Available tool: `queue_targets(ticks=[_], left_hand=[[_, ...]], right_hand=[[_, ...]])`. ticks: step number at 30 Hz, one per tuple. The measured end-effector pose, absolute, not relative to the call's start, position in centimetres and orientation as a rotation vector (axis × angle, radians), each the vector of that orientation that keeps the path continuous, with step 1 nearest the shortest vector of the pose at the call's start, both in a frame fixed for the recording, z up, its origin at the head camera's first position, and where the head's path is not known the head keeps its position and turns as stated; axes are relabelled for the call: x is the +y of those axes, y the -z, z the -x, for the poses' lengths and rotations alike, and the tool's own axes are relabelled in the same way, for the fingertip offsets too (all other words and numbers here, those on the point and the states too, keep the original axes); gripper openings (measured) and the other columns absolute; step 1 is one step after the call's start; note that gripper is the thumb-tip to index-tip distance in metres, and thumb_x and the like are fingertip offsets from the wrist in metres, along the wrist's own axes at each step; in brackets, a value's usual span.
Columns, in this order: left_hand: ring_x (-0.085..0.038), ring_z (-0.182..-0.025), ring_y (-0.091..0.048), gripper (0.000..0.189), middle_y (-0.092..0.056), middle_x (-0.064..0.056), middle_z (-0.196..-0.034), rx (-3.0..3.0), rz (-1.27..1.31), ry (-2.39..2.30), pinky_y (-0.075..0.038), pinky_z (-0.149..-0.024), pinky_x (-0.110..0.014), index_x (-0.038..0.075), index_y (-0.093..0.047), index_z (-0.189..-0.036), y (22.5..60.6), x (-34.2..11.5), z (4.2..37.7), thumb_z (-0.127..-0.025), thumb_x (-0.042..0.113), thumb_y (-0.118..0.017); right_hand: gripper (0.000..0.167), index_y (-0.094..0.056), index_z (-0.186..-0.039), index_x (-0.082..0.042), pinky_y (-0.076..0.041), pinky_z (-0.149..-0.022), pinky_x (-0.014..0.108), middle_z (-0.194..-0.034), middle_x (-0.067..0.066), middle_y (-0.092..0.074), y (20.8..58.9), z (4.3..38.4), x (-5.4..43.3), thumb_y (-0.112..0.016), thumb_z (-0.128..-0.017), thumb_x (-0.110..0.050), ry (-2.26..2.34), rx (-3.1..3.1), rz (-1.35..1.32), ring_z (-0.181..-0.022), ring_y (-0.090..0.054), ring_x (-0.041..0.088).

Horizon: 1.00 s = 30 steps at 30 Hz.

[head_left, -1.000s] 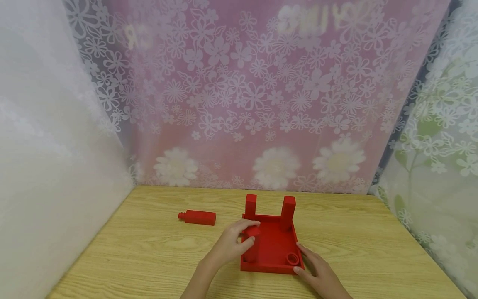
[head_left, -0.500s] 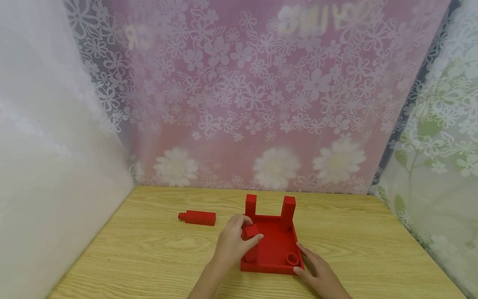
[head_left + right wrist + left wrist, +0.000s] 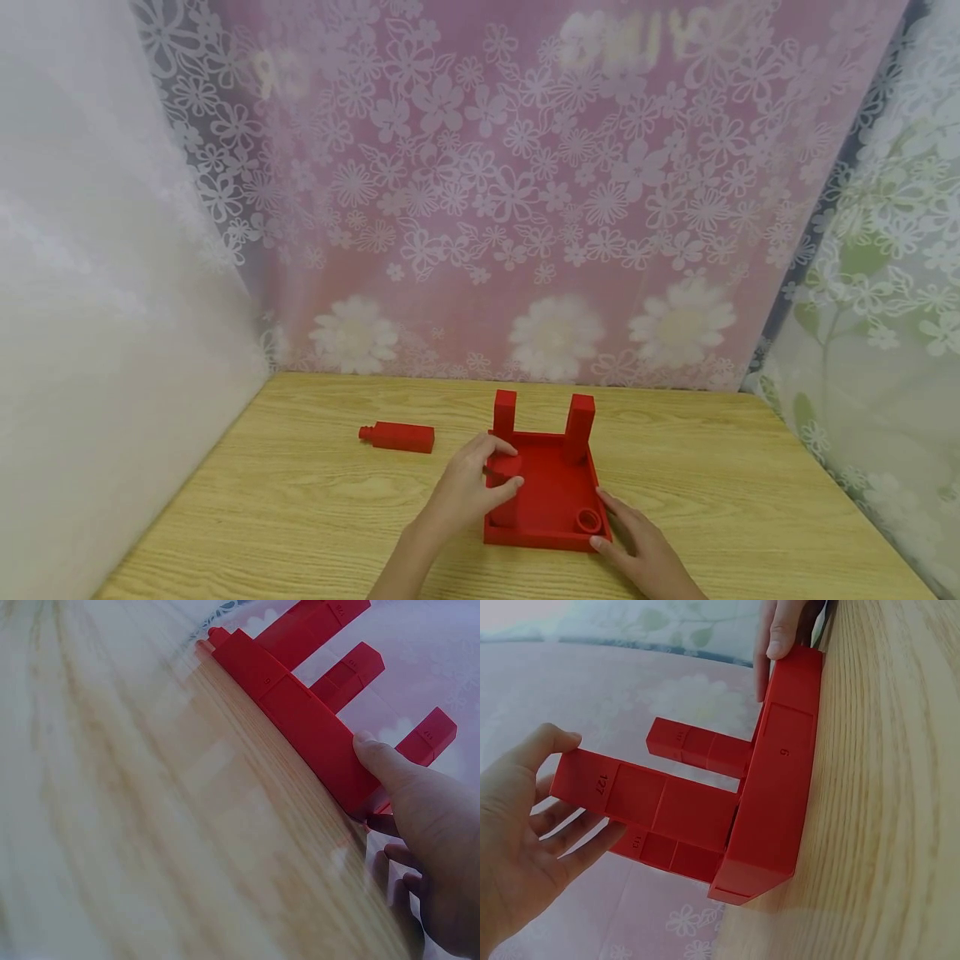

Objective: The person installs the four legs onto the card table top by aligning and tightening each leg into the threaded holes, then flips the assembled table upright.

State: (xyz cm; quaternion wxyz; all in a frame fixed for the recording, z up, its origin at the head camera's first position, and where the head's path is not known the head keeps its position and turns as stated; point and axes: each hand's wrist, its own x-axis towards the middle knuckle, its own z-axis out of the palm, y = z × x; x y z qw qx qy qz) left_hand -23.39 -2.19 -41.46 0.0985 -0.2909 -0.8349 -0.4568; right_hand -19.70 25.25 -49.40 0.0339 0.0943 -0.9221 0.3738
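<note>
Leg [image 3: 505, 505] at lower centre of frame is pinched by the left hand [image 3: 467, 483]; the right hand [image 3: 637, 546] clamps the tray [image 3: 553, 492]. Sideways pressure could loosen the leg.

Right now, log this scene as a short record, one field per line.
left hand: thumb and fingers around the top of the near-left post
right hand: holds the red tray at its near-right corner
also upright: far-left post, far-right post
red ring: in the tray's near-right corner
lying on table: loose post, left of the tray, narrow end pointing left
</note>
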Motion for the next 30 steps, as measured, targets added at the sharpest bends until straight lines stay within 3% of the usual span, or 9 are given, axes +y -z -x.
queue_targets(ticks=[8, 15, 19, 22, 26, 30], left_hand=[[-0.013, -0.109, -0.048, 0.025, -0.053, 0.010, -0.116, -2.449, 1.027, 1.418, -0.043, -0.088, -0.032, 0.019, -0.059, -0.109, 41.6, -2.4, 23.5, -0.087, 0.007, -0.055], [-0.013, -0.112, -0.048, 0.030, -0.053, 0.008, -0.121, -2.465, 1.054, 1.417, -0.043, -0.088, -0.033, 0.017, -0.058, -0.115, 41.3, -2.3, 23.2, -0.089, 0.005, -0.050], [-0.015, -0.107, -0.050, 0.032, -0.052, 0.007, -0.117, -2.502, 0.915, 1.196, -0.045, -0.085, -0.034, 0.014, -0.054, -0.117, 41.0, -2.0, 22.9, -0.088, 0.025, -0.061], [-0.016, -0.097, -0.051, 0.038, -0.051, 0.005, -0.107, -2.503, 0.781, 1.045, -0.047, -0.075, -0.028, 0.014, -0.053, -0.108, 41.1, -1.7, 22.8, -0.083, 0.040, -0.066], [-0.015, -0.083, -0.051, 0.036, -0.050, 0.006, -0.096, -2.458, 0.706, 1.012, -0.045, -0.065, -0.021, 0.013, -0.053, -0.098, 41.3, -1.4, 22.8, -0.080, 0.039, -0.071], [-0.016, -0.077, -0.051, 0.032, -0.050, 0.008, -0.093, -2.436, 0.706, 1.059, -0.044, -0.063, -0.020, 0.014, -0.055, -0.096, 41.5, -1.4, 22.9, -0.078, 0.034, -0.073]], right_hand=[[0.071, -0.040, -0.140, -0.011, -0.034, -0.092, 0.057, -0.135, 0.016, -0.043, 49.4, 19.8, 25.2, -0.060, -0.084, -0.049, -1.139, -2.854, -0.275, -0.122, -0.039, 0.038], [0.071, -0.039, -0.140, -0.011, -0.034, -0.092, 0.057, -0.135, 0.016, -0.043, 49.4, 19.7, 25.1, -0.061, -0.084, -0.048, -1.152, -2.848, -0.275, -0.122, -0.038, 0.039], [0.071, -0.040, -0.140, -0.012, -0.034, -0.092, 0.056, -0.135, 0.015, -0.043, 49.4, 19.7, 25.1, -0.060, -0.083, -0.049, -1.148, -2.840, -0.274, -0.122, -0.038, 0.038], [0.071, -0.040, -0.140, -0.012, -0.035, -0.092, 0.056, -0.135, 0.016, -0.043, 49.5, 19.8, 25.1, -0.060, -0.083, -0.049, -1.140, -2.841, -0.276, -0.122, -0.039, 0.038], [0.070, -0.040, -0.140, -0.012, -0.034, -0.092, 0.057, -0.135, 0.016, -0.043, 49.5, 19.8, 25.2, -0.060, -0.084, -0.048, -1.141, -2.841, -0.281, -0.122, -0.038, 0.038], [0.069, -0.040, -0.140, -0.013, -0.034, -0.092, 0.057, -0.135, 0.015, -0.043, 49.5, 19.8, 25.2, -0.060, -0.084, -0.048, -1.139, -2.838, -0.284, -0.122, -0.039, 0.038]])
